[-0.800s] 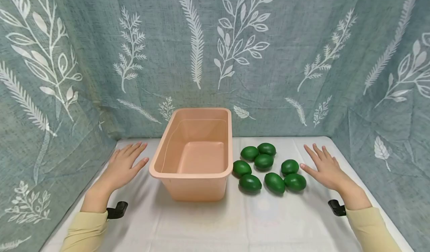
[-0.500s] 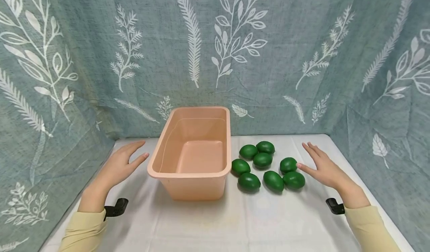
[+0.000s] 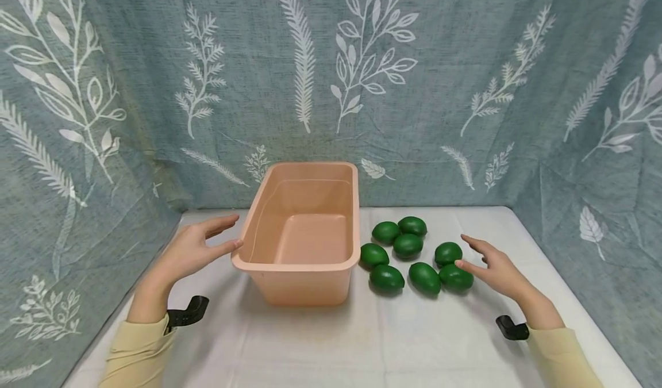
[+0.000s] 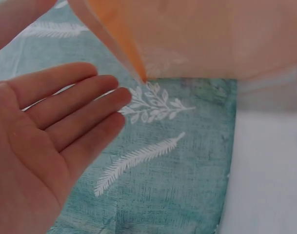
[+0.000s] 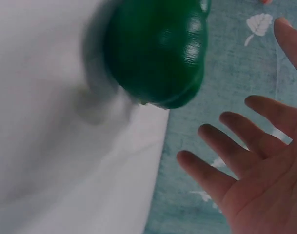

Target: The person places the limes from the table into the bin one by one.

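A peach plastic bin (image 3: 305, 287) stands left of the middle of the table, its inside bare. My left hand (image 3: 188, 251) is beside its left rim, and the thumb tip overlaps the rim in the head view. In the left wrist view the palm (image 4: 26, 156) faces the bin wall (image 4: 197, 39) with fingers nearly straight. Several green limes lie right of the bin. Over the rightmost lime (image 3: 456, 277) hovers my right hand (image 3: 499, 270), thumb and fingers spread, holding nothing. A lime (image 5: 153, 48) shows large in the right wrist view, apart from the fingers.
A white cloth (image 3: 310, 348) covers the table. Green curtains (image 3: 243, 89) with white leaf prints close in the back and both sides. One lime (image 3: 374, 255) lies right against the bin's right side.
My left hand has moved right to the bin's rim, its fingers bending a little. My right hand has drifted left and turned over the rightmost limes. Bin and limes stay put.
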`<state>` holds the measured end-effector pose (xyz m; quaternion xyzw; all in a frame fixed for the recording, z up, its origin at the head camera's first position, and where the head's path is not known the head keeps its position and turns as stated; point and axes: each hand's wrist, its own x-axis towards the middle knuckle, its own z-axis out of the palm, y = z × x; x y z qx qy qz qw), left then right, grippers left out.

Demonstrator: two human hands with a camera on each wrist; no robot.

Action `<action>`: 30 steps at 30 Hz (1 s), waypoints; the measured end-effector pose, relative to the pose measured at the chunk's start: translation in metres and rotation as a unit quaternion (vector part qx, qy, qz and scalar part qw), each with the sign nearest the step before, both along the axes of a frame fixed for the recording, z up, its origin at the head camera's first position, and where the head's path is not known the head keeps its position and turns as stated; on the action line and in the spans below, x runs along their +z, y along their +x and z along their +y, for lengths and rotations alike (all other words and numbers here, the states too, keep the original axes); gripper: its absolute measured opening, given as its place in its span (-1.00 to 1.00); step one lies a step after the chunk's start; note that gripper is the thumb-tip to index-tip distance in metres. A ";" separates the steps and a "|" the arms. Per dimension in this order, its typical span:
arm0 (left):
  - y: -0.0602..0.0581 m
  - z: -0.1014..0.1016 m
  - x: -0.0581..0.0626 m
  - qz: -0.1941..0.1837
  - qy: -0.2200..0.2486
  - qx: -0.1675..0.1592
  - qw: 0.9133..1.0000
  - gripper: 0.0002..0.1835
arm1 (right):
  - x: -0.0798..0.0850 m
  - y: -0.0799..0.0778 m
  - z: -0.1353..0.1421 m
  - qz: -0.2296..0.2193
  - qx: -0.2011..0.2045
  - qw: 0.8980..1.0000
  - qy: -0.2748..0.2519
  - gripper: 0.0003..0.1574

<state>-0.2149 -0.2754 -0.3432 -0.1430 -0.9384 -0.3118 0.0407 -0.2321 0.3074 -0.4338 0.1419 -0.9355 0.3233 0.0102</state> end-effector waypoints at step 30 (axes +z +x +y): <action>-0.008 0.002 -0.001 -0.070 0.076 -0.045 0.994 -0.29 | -0.027 0.005 0.006 -0.052 -0.026 0.998 -0.021 -0.24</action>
